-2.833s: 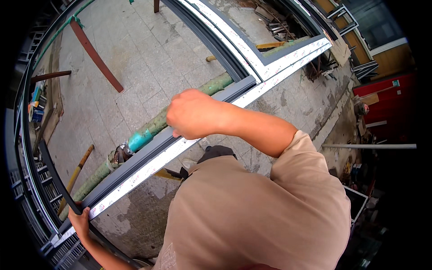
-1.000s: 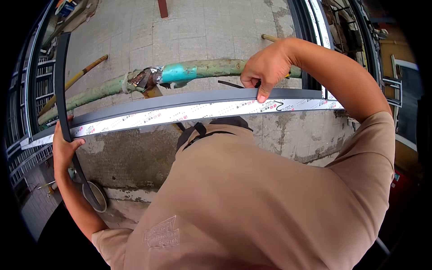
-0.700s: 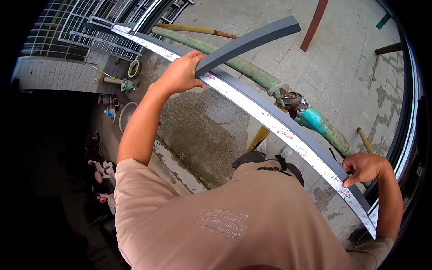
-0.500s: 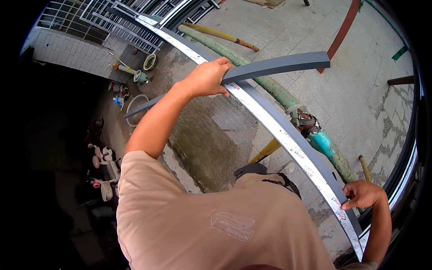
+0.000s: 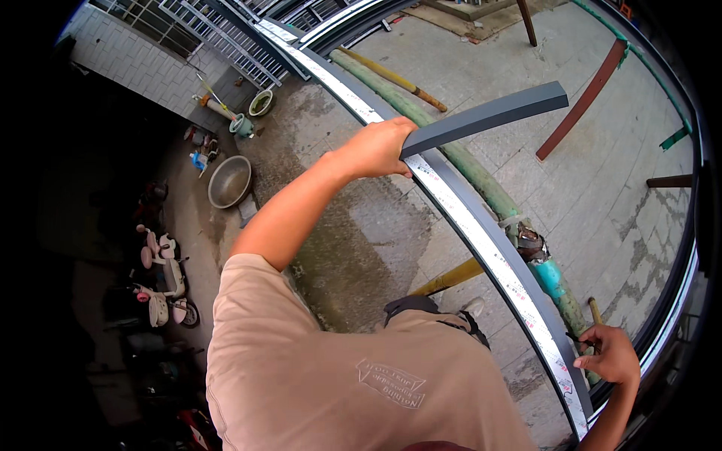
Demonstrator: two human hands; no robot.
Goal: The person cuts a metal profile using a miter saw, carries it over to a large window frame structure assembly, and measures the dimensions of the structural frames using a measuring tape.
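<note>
A long dark grey metal profile (image 5: 492, 259), its face covered with white printed film, runs diagonally from the upper left to the lower right in front of me. My left hand (image 5: 374, 148) is closed around a shorter dark grey bar (image 5: 489, 120), where it crosses over the long profile. One end of this bar sticks out to the right; my forearm covers most of the rest. Near the profile's lower right end is my right hand (image 5: 611, 353), fingers curled and thumb close to the edge. A small dark thing shows at its fingertips, too small to name.
A green pipe (image 5: 481, 177) with a broken joint runs beside the profile. Reddish-brown posts (image 5: 583, 101) stand on the paved ground at right. A round basin (image 5: 230, 183), a potted plant (image 5: 261, 103) and a pink-and-white scooter (image 5: 169, 274) are at left. Metal grilles lean at upper left.
The view has shifted, and the short bar has swung so its left end now sits mostly behind my forearm. My right hand has lifted slightly from the profile's film-covered face.
</note>
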